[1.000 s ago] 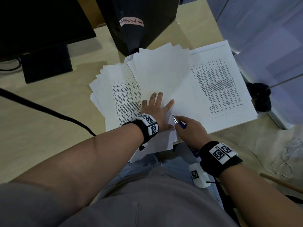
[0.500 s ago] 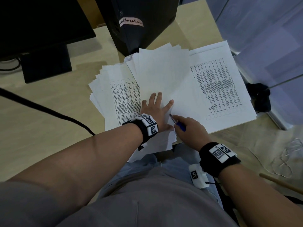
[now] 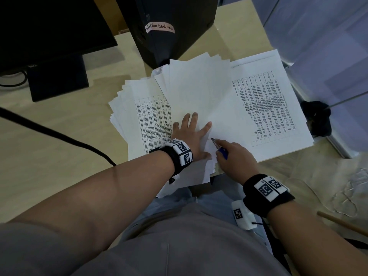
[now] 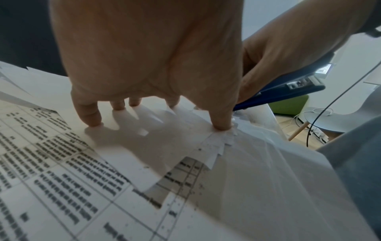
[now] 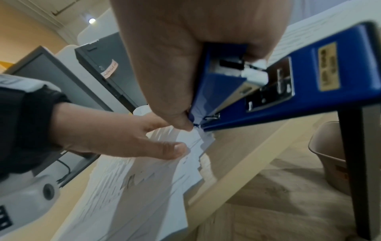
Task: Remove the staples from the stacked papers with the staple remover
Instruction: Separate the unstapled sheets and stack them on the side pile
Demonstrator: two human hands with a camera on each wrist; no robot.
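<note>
A fanned stack of white papers (image 3: 199,92) lies on the desk, stapled at its near corner (image 4: 218,141). My left hand (image 3: 189,134) lies flat on it with fingers spread and the thumb (image 4: 221,120) pressing beside that corner. My right hand (image 3: 233,158) grips a blue staple remover (image 3: 222,152), whose metal tip (image 3: 213,140) points into the gap between my left thumb and forefinger. In the right wrist view the blue staple remover (image 5: 309,78) meets the paper corner (image 5: 203,138). The staple itself is too small to see.
A black computer tower (image 3: 175,42) with a pink label stands behind the papers and a monitor (image 3: 49,30) at the back left. A black cable (image 3: 59,134) crosses the desk on the left. Printed table sheets (image 3: 268,108) lie to the right, near the desk edge. A beige bin (image 5: 329,146) sits on the floor.
The staple remover's tip has shifted only slightly at the paper corner. My left hand stays pressed flat in the same place.
</note>
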